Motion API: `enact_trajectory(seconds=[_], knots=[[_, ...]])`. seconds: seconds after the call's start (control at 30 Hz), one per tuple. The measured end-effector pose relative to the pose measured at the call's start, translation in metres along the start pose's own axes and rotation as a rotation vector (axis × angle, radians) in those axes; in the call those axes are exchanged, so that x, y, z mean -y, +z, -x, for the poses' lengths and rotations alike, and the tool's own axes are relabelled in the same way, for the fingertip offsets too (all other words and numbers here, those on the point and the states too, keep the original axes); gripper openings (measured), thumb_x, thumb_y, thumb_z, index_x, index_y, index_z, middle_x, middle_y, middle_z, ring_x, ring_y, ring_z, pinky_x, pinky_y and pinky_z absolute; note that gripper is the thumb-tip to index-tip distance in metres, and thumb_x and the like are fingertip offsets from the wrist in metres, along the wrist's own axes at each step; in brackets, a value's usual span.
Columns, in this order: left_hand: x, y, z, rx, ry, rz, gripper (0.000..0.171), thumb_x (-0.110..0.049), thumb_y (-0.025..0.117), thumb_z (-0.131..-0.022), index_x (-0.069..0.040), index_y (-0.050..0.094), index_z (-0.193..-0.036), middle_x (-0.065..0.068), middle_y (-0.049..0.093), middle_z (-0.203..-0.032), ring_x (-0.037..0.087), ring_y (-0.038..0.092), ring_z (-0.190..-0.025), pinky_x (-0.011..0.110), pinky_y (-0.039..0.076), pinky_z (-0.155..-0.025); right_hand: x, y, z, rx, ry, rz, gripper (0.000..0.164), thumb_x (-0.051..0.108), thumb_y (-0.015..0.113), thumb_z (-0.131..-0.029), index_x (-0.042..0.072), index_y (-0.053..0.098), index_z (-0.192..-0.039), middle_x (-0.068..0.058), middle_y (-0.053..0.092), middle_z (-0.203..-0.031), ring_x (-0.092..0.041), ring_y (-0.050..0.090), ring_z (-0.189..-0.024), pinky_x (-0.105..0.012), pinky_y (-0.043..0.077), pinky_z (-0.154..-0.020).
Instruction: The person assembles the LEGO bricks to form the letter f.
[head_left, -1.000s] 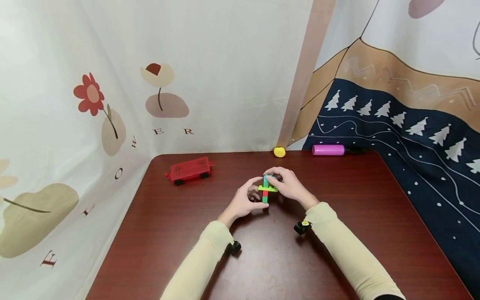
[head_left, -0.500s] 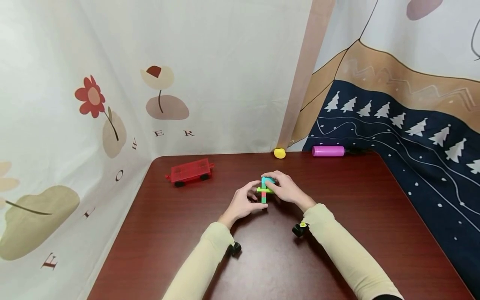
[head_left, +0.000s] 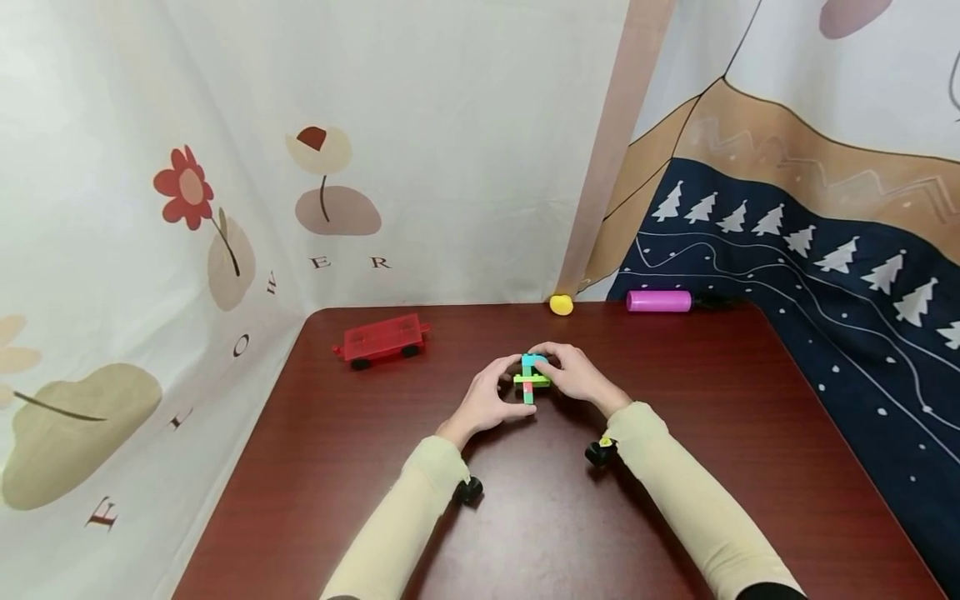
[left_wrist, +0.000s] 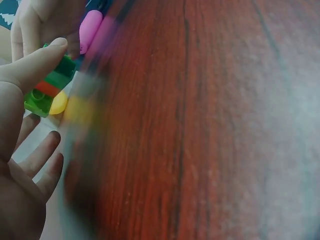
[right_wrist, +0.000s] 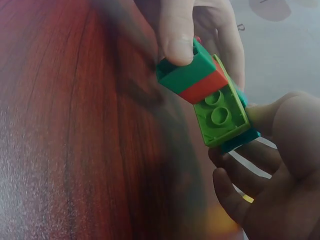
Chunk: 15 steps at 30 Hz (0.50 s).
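Observation:
A small toy brick build (head_left: 528,390) is held up between both hands over the middle of the table. It has a green brick, a red one, a lime plate and a teal part at its upper end. My left hand (head_left: 486,402) pinches the lower end, its thumb on the green brick (right_wrist: 187,75). At the teal end, my right hand (head_left: 573,375) grips with thumb and fingers. Hollow tubes on the underside of the lime plate (right_wrist: 220,117) show in the right wrist view. My right fingers partly hide the teal part.
A red toy wagon (head_left: 382,340) with black wheels stands at the back left of the brown table (head_left: 540,517). Along the back edge are a yellow rounded object (head_left: 561,305) and a pink cylinder (head_left: 658,301) with a dark end. Printed curtains border the table.
The build has turned slightly and shifted a little left, and its teal part shows more. Both hands keep their hold; the right fingers have shifted slightly.

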<state>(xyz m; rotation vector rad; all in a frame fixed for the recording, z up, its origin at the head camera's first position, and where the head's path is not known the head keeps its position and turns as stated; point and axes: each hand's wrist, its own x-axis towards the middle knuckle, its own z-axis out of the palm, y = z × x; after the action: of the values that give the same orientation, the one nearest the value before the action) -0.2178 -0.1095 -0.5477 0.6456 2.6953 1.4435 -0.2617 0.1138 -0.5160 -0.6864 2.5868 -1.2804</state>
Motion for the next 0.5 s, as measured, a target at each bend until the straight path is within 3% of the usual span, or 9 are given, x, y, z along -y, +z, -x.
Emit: enact_trajectory(seconds=[0.23, 0.5], knots=[[0.0015, 0.0022, -0.0025, 0.03, -0.084, -0.074, 0.092, -0.041, 0.094, -0.078, -0.018, 0.05, -0.155, 0.002, 0.059, -0.146, 0.025, 0.051, -0.126, 0.05, 0.04, -0.11, -0.0046, 0.0013, -0.0009, 0.004, -0.002, 0.067, 0.028, 0.019, 0.06, -0.108, 0.007, 0.069, -0.133, -0.011, 0.07, -0.13, -0.029, 0.061, -0.117, -0.051, 0.048, -0.105], [0.0038, 0.0042, -0.0054, 0.036, -0.078, -0.152, 0.092, -0.045, 0.092, -0.078, -0.016, 0.05, -0.155, 0.002, 0.057, -0.151, 0.027, 0.047, -0.129, 0.051, 0.036, -0.109, -0.0087, 0.0031, -0.0014, 0.009, 0.028, 0.052, 0.033, 0.019, 0.062, -0.107, 0.006, 0.068, -0.137, -0.012, 0.069, -0.134, -0.03, 0.061, -0.124, -0.051, 0.047, -0.109]])
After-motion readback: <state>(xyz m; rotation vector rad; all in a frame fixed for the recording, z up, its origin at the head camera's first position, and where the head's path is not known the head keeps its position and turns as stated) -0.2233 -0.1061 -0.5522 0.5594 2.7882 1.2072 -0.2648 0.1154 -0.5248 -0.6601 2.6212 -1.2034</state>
